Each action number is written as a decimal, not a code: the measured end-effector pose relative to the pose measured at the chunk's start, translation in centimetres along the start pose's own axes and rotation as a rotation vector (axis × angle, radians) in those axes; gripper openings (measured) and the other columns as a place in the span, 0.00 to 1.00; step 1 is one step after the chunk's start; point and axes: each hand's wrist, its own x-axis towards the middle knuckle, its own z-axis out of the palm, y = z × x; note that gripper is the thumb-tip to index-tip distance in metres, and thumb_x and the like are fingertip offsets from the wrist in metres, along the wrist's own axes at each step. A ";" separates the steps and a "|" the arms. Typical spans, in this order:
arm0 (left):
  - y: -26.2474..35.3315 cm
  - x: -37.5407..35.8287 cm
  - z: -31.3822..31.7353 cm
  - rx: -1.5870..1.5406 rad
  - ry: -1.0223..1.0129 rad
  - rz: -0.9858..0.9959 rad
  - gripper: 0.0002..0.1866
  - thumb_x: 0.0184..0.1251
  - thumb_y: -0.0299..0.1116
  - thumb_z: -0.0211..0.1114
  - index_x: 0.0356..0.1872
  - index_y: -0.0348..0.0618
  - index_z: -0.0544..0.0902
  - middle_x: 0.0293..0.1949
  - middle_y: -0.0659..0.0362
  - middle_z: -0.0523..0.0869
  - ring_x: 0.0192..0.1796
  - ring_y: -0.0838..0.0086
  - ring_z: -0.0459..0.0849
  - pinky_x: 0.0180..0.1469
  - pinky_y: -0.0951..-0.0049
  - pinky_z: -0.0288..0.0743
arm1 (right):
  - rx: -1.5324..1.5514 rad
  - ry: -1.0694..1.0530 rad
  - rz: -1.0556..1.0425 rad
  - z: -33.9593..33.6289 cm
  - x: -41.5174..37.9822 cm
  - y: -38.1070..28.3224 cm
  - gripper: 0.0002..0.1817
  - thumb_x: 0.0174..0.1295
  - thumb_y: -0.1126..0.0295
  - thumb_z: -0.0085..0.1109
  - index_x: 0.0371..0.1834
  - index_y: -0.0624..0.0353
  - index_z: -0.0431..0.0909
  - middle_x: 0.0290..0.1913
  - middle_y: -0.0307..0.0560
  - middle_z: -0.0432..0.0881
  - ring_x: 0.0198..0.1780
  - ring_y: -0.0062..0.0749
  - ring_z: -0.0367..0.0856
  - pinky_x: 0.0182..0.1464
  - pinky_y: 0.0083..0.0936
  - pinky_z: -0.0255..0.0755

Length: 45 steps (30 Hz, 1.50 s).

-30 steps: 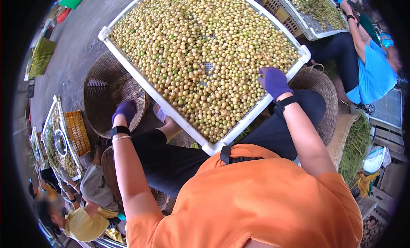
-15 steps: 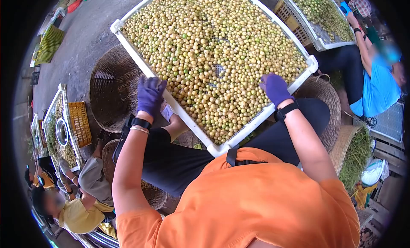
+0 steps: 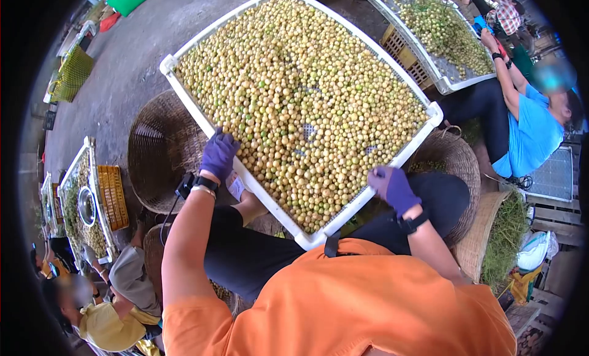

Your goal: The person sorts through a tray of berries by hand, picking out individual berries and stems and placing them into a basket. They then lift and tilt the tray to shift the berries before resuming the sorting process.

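Brown wicker forms the basket [image 3: 147, 150] left of the gloved left hand [image 3: 219, 152], whose bent fingers overlap the white tray [image 3: 434, 115]. Round fruit [image 3: 245, 98] covers it between and beyond the hands. The right hand [image 3: 396, 189] curls, fingers together, at its adjacent rim; whether either hand clamps on, I cannot tell.

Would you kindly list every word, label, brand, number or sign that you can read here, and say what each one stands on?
No text is readable in this view.
White-framed tray: no lettering visible on its frame.
Pale sandal strap: any marks are too small and blurred to read.
White sack: any print is too blurred to tell.
Black wristband: no legible brand or number.
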 end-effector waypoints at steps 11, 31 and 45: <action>3.0 2.1 -3.0 0.158 -0.367 -0.073 0.07 0.51 0.28 0.60 0.33 0.49 0.80 0.36 0.56 0.76 0.43 0.59 0.80 0.45 0.61 0.77 | 0.702 0.053 0.230 -0.5 -0.6 0.5 0.11 0.63 0.69 0.57 0.25 0.63 0.80 0.20 0.37 0.78 0.22 0.18 0.74 0.28 0.17 0.68; 17.0 7.4 -3.4 0.215 -0.671 -0.371 0.10 0.65 0.36 0.58 0.43 0.50 0.83 0.43 0.58 0.81 0.48 0.66 0.82 0.49 0.59 0.74 | 1.522 0.264 -0.068 0.2 -0.2 -1.6 0.11 0.67 0.71 0.54 0.50 0.63 0.74 0.33 0.45 0.79 0.30 0.32 0.81 0.36 0.39 0.83; 10.9 -1.8 -5.6 0.092 -0.272 -0.089 0.10 0.64 0.37 0.60 0.44 0.50 0.82 0.39 0.57 0.80 0.41 0.62 0.83 0.39 0.63 0.78 | -0.512 0.239 -0.309 5.1 1.2 -2.3 0.14 0.58 0.56 0.59 0.34 0.54 0.83 0.33 0.51 0.82 0.39 0.48 0.82 0.43 0.43 0.74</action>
